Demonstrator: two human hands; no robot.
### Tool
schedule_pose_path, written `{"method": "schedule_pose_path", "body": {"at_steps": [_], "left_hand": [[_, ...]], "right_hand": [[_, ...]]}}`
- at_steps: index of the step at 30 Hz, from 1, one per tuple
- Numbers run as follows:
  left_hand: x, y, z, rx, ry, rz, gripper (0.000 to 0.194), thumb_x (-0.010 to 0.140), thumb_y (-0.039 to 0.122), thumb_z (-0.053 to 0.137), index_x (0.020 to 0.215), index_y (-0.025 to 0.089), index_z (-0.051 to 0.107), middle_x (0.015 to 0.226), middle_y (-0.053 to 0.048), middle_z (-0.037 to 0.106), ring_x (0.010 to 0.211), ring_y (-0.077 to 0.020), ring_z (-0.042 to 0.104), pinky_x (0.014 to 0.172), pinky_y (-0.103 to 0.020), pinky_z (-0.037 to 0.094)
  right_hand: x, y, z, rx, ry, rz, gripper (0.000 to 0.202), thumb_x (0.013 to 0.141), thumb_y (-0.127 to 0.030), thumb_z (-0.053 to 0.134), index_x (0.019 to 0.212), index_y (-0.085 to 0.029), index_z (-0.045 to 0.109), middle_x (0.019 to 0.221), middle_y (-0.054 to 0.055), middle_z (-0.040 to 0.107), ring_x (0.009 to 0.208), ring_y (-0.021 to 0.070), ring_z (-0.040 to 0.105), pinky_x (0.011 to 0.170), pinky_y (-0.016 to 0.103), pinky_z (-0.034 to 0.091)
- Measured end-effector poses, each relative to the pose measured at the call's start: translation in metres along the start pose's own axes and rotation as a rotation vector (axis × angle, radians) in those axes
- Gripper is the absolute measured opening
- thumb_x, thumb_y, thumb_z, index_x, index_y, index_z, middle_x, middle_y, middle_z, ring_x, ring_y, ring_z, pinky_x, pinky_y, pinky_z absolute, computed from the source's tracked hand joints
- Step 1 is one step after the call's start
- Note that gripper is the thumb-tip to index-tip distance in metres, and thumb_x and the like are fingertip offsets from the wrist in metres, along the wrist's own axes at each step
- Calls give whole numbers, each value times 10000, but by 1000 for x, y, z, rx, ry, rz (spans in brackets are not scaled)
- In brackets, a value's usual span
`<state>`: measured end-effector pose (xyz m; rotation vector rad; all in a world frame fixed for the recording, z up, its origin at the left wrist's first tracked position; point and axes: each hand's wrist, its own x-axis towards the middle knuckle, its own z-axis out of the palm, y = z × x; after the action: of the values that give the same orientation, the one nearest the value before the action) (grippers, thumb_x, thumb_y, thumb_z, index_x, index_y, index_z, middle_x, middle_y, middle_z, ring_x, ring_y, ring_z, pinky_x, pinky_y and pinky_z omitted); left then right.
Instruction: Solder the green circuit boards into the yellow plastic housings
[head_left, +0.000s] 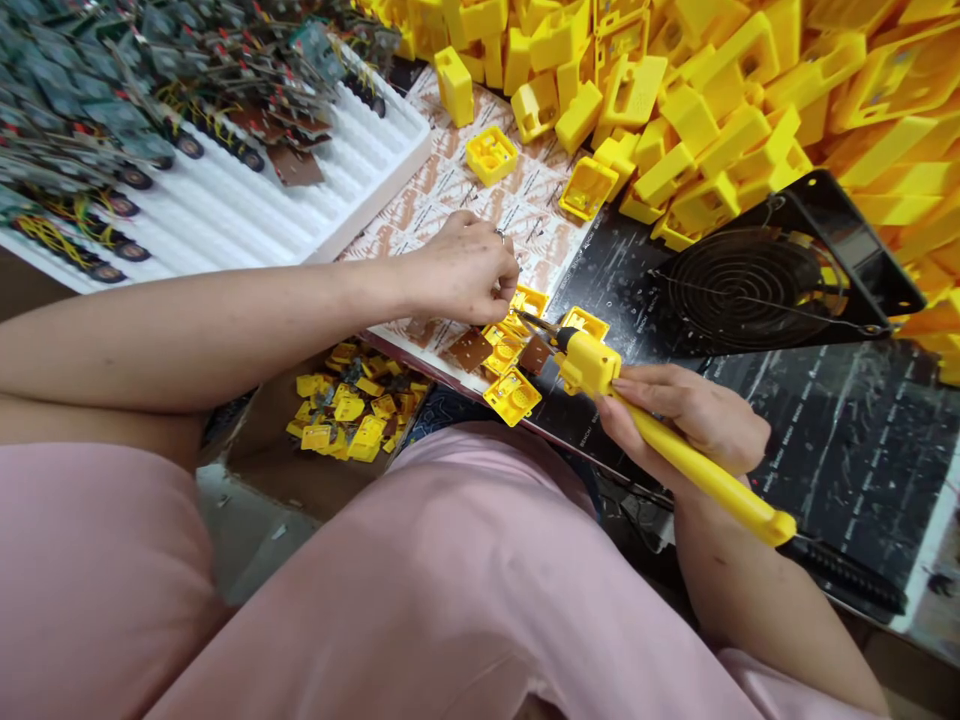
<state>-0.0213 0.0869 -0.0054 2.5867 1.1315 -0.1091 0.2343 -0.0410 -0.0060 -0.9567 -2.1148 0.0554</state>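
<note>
My right hand (694,420) is wrapped round the yellow handle of a soldering iron (675,455), which points left with its dark metal tip over a small yellow plastic case (531,300). Close to that tip, my left hand (465,268) is closed with its fingertips pinched at the case; what they hold, if anything, is hidden. Below the tip lie more open yellow case parts (513,396) and brown circuit boards (469,350). Another yellow case (585,322) sits just behind the iron.
Yellow cases (697,130) are heaped at the back right, beside a black fan (757,280). On the left, a white foam tray (315,215) bears many wired circuit boards (187,80). A cardboard box (262,460) with yellow parts stands below the table edge.
</note>
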Motion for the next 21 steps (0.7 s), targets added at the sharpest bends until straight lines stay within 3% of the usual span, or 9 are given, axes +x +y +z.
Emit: {"method": "schedule_pose_path", "body": {"at_steps": [3,8,14,17,19,21], "left_hand": [[1,2,-1,-15,-16,-32,173,805,255,621,843,190,777,909,-30,746,1082,-275,678,1116,-479,384],[3,5,-2,-81,-9,-57,98,774,241,652,759,190,734,893,-43,720,1169,-321,649,1175,-514,358],[6,7,-6,-92,-55,-66,74,760,222,666,765,176,724,885,-57,708,1219,-340,624,1180,-504,362],[7,7,-10,-62,-78,-64,94,760,228,655,787,190,737,889,-56,721,1202,-330,631,1159,-475,388],[7,8,-11,-38,-93,-70,111,760,234,650,803,196,745,885,-52,726,1185,-323,640,1141,-458,408],[9,9,-11,-15,-107,-84,125,763,236,647,817,194,753,882,-51,728,1157,-320,655,1121,-453,428]], "right_hand": [[5,2,0,42,-29,11,126,834,-223,841,835,-264,722,751,-18,798,623,157,763,481,216,571],[12,2,-8,147,-209,185,119,813,-394,864,787,-322,774,722,-17,784,640,191,765,524,287,613],[10,-4,-25,96,-174,270,126,863,-353,832,779,-292,761,764,-4,791,646,174,752,628,291,653],[-3,-5,-23,34,-31,276,75,864,-299,831,931,-310,799,828,-5,807,681,185,762,601,294,642],[-14,-5,-16,25,193,278,284,871,-304,838,1149,-337,793,967,-1,821,762,189,773,634,300,645],[-26,-7,-10,74,398,325,433,907,-422,810,1328,-374,726,1132,6,804,824,184,771,660,304,643]]}}
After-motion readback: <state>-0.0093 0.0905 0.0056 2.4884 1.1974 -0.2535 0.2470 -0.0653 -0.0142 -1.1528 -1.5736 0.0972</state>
